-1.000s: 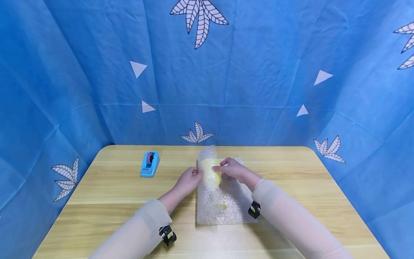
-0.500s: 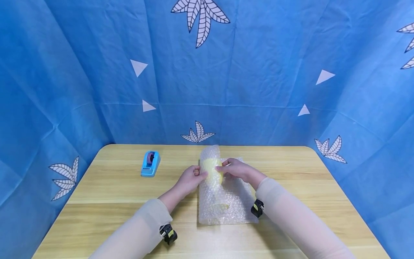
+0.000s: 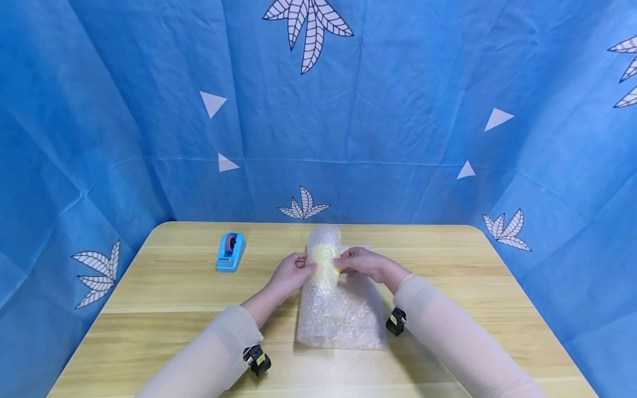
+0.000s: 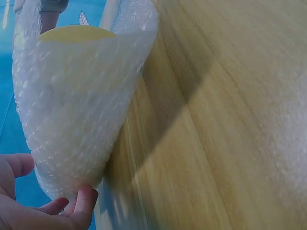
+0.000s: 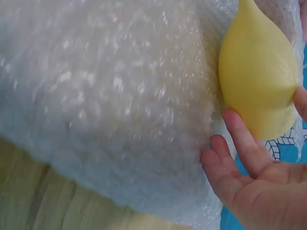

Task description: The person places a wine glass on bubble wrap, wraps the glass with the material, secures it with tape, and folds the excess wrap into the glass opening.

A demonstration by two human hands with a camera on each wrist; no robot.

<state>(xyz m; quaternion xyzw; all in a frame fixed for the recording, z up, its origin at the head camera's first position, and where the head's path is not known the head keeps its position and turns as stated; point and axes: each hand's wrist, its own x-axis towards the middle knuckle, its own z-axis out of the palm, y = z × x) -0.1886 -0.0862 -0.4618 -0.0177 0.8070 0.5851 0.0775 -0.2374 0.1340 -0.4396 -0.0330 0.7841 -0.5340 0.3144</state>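
Observation:
A yellow goblet [image 5: 259, 67], with a round bowl narrowing to a stem, lies on its side partly rolled in clear bubble wrap [image 3: 353, 315]. My left hand [image 3: 293, 272] grips the roll from the left; the left wrist view shows its thumb and fingers [image 4: 84, 206] on either side of the wrap. On the right, my right hand [image 3: 365, 262] holds the goblet's bowl between thumb and fingers. Part of the bowl is bare in the right wrist view. In the head view, film covers the goblet's lower end.
A blue tape dispenser [image 3: 231, 252] with a roll of tape stands at the back left of the wooden table [image 3: 174, 287]. Blue patterned cloth [image 3: 318, 121] hangs behind and at both sides. The loose part of the wrap spreads toward my right forearm.
The roll has turned slightly, and the wrap's near end has shifted left. The goblet's yellow foot, visible a second ago, is now covered. Both hands keep their hold.

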